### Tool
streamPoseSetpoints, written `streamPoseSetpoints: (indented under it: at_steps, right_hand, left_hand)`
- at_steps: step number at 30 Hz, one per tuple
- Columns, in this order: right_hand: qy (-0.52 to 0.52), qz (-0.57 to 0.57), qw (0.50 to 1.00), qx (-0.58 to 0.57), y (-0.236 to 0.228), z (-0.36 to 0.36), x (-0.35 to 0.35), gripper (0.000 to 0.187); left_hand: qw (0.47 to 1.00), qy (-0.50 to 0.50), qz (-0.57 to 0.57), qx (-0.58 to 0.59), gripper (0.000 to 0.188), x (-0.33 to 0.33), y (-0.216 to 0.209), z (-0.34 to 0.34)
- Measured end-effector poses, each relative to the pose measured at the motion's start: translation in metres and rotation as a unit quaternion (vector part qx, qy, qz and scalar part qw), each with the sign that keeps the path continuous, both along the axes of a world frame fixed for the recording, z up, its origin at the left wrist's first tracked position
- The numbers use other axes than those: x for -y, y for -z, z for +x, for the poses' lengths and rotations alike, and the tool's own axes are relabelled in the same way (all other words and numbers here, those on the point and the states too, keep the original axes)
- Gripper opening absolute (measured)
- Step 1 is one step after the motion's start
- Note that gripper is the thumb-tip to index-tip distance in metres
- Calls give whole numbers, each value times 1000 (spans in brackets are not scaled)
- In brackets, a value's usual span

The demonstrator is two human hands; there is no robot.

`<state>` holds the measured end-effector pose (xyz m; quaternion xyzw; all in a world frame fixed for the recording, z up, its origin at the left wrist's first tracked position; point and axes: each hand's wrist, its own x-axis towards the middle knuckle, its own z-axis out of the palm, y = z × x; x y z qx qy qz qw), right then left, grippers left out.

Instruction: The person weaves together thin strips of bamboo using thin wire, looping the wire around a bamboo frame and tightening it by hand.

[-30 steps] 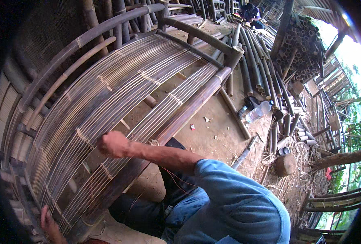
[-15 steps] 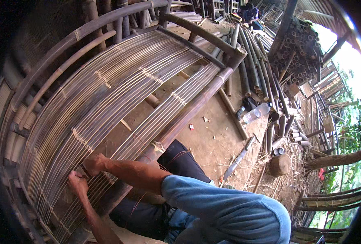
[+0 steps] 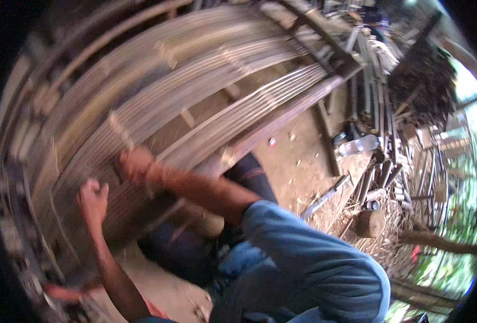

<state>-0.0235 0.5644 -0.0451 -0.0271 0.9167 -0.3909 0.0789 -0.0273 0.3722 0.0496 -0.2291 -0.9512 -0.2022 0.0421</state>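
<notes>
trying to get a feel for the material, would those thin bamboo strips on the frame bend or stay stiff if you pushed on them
Probably springy. The thin bamboo strips are long and slender and already follow a curve across the frame, so they would likely flex under the right hand. Each looks light, being so thin. Laid close in parallel, they may slide sideways when pushed. The left hand is near them; blur hides its grip.

- A clear plastic bottle [image 3: 360, 144] is lying on the reddish dirt ground [image 3: 297, 161].
- A short round wooden log stump [image 3: 369, 223] is sitting among dry straw.
- Stacked bamboo poles [image 3: 375, 81] are lying beyond.
</notes>
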Motion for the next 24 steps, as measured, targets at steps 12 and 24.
streamPoseSetpoints:
  at_steps: [12, 24]
  right_hand:
    - [-127, -232, 936, -231, -117, 81, -24, 19]
    - [-112, -151, 938, -292, -71, 89, -52, 16]
  left_hand:
    - [771, 91, 479, 409, 77, 12, -53, 85]
    - [935, -38, 326, 134, 18, 25, -23, 131]
